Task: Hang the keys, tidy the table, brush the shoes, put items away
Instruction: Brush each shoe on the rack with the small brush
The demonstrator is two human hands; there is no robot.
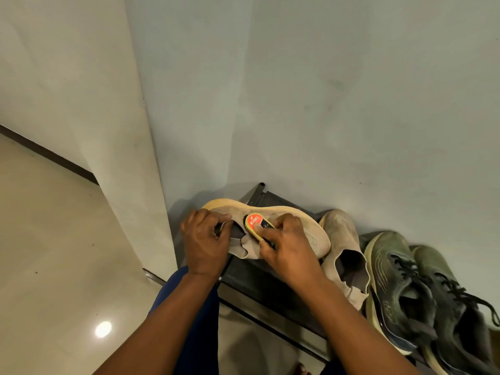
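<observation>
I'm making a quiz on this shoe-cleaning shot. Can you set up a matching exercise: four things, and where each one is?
Things:
1. shoe brush
2. beige shoe
3. second beige shoe
4. green sneakers

Places:
A. far right on the rack
B. in the right hand
C. lying on the rack, beside the held shoe
D. in the left hand

Pairs: 1-B, 2-D, 3-C, 4-A

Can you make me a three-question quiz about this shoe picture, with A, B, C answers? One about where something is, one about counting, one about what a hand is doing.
1. Where does the dark green pair sit?
A. right end of the rack
B. floor
C. wall hook

2. How many shoes show?
A. two
B. four
C. six

3. What does the right hand do?
A. hangs empty
B. holds the brush on the beige shoe
C. ties laces

Answers: 1 A, they rest at the rack's right; 2 B, two beige, two green; 3 B, fingers wrap the brush, while the left hand grips the shoe.
</observation>
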